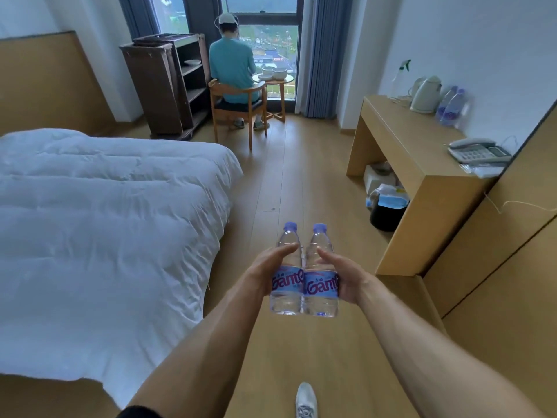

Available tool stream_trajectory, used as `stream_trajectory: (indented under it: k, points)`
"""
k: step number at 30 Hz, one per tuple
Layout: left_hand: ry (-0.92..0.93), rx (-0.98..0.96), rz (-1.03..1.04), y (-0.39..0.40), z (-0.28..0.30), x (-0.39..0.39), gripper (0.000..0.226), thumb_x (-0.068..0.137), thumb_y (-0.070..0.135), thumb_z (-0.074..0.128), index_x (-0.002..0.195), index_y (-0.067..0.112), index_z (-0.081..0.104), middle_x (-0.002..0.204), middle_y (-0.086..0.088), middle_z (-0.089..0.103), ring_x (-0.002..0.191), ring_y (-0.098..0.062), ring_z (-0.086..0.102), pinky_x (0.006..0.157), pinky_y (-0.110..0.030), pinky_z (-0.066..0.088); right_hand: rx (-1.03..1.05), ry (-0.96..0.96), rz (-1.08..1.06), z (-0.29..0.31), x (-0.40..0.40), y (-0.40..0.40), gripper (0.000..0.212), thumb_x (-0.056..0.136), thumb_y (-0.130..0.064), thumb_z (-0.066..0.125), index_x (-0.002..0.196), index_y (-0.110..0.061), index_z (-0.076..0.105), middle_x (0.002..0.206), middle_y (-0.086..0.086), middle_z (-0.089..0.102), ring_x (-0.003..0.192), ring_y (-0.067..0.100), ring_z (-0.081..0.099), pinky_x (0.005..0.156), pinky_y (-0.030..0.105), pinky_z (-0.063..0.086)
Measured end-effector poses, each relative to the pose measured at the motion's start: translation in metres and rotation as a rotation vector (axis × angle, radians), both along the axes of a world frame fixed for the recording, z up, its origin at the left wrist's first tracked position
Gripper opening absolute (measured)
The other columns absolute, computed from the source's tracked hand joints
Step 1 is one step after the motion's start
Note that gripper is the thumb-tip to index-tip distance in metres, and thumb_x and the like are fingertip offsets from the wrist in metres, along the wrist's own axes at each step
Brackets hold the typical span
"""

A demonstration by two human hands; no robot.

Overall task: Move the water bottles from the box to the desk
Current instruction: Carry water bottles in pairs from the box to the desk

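Two clear water bottles with purple caps and blue labels stand upright side by side in my hands, above the wooden floor. My left hand (265, 271) grips the left bottle (286, 300) around its middle. My right hand (343, 274) grips the right bottle (320, 300) the same way. The two bottles touch each other. The wooden desk (401, 140) stands ahead on the right against the wall. Two more bottles (452, 107) of the same kind stand on it beside a white kettle (426, 95). No box is in view.
A bed with a white duvet (99, 221) fills the left. A phone (477, 150) lies on the desk's near end; a black bin (387, 212) sits under it. A person sits on a chair (238, 113) at a small table by the window. A wood-floor aisle runs between bed and desk.
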State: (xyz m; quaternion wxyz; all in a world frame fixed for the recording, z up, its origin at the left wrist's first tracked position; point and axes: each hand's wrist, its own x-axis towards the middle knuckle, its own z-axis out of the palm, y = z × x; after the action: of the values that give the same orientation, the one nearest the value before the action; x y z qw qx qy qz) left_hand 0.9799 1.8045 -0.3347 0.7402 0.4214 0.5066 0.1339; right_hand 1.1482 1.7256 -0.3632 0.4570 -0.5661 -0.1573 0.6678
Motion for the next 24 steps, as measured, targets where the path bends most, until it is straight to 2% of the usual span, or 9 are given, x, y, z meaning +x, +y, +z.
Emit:
stream_trajectory:
  k: [4,6,8,10,13,15,17,21,24]
  points:
    - [-0.020,0.020,0.047,0.056,0.005,0.038,0.052,0.093,0.034,0.069,0.134,0.006,0.054,0.124,-0.028,0.065,0.089,-0.035,0.067,0.083,-0.044,0.058,0.004,0.044,0.038,0.002,0.038,0.064,0.034,0.095,-0.038,0.065,0.109,-0.007,0.059,0.086,0.016,0.076,0.071,0.029,0.075,0.056,0.036,0.060]
    - [-0.032,0.043,0.063,0.084,0.011,0.058,0.052,0.094,0.033,0.069,0.135,0.005,0.053,0.122,-0.030,0.064,0.091,-0.037,0.066,0.086,-0.047,0.057,0.034,0.043,0.061,0.009,0.058,0.096,0.036,0.096,-0.037,0.064,0.114,-0.007,0.061,0.092,0.017,0.076,0.074,0.030,0.075,0.059,0.037,0.062]
    - [-0.047,0.056,0.082,0.112,0.016,0.077,0.052,0.093,0.032,0.070,0.135,0.005,0.054,0.130,-0.032,0.060,0.100,-0.041,0.063,0.096,-0.052,0.052,0.065,0.036,0.081,0.016,0.078,0.127,0.042,0.097,-0.036,0.064,0.124,-0.005,0.060,0.102,0.019,0.074,0.079,0.031,0.074,0.064,0.039,0.063]
    - [-0.056,0.067,0.113,0.135,0.019,0.092,0.052,0.092,0.031,0.072,0.135,0.006,0.054,0.131,-0.030,0.061,0.105,-0.043,0.063,0.099,-0.054,0.051,0.059,0.011,0.095,0.019,0.093,0.154,0.046,0.096,-0.036,0.065,0.129,-0.004,0.058,0.108,0.021,0.071,0.081,0.032,0.072,0.066,0.040,0.064]
    - [-0.055,0.057,0.159,0.163,0.017,0.105,0.051,0.091,0.030,0.074,0.133,0.007,0.055,0.130,-0.029,0.062,0.108,-0.044,0.064,0.101,-0.055,0.051,0.023,-0.002,0.125,0.016,0.107,0.189,0.042,0.094,-0.037,0.067,0.121,-0.005,0.060,0.100,0.019,0.073,0.076,0.031,0.073,0.060,0.039,0.062]
    - [-0.061,0.057,0.178,0.184,0.017,0.112,0.049,0.091,0.030,0.074,0.131,0.008,0.056,0.129,-0.029,0.063,0.104,-0.043,0.065,0.094,-0.052,0.054,0.021,-0.011,0.132,0.015,0.116,0.214,0.038,0.093,-0.037,0.069,0.113,-0.006,0.060,0.091,0.017,0.074,0.071,0.029,0.074,0.057,0.036,0.061]
    - [-0.072,0.059,0.195,0.208,0.018,0.119,0.047,0.090,0.030,0.074,0.130,0.009,0.057,0.128,-0.029,0.063,0.099,-0.040,0.065,0.086,-0.048,0.057,0.025,-0.036,0.136,0.016,0.125,0.241,0.040,0.092,-0.038,0.070,0.114,-0.007,0.058,0.096,0.017,0.072,0.073,0.030,0.073,0.059,0.037,0.061]
    - [-0.074,0.048,0.232,0.256,0.009,0.129,0.052,0.089,0.028,0.076,0.132,0.007,0.055,0.128,-0.032,0.062,0.107,-0.046,0.065,0.100,-0.057,0.051,0.009,-0.049,0.157,0.010,0.135,0.291,0.041,0.091,-0.038,0.072,0.114,-0.008,0.058,0.096,0.017,0.073,0.075,0.030,0.073,0.062,0.038,0.061]
    - [-0.078,0.044,0.224,0.300,0.004,0.139,0.049,0.090,0.028,0.075,0.129,0.007,0.055,0.126,-0.031,0.064,0.103,-0.045,0.066,0.097,-0.055,0.052,-0.001,-0.071,0.147,0.005,0.146,0.335,0.046,0.089,-0.039,0.073,0.119,-0.007,0.058,0.094,0.017,0.074,0.076,0.031,0.073,0.062,0.039,0.062]
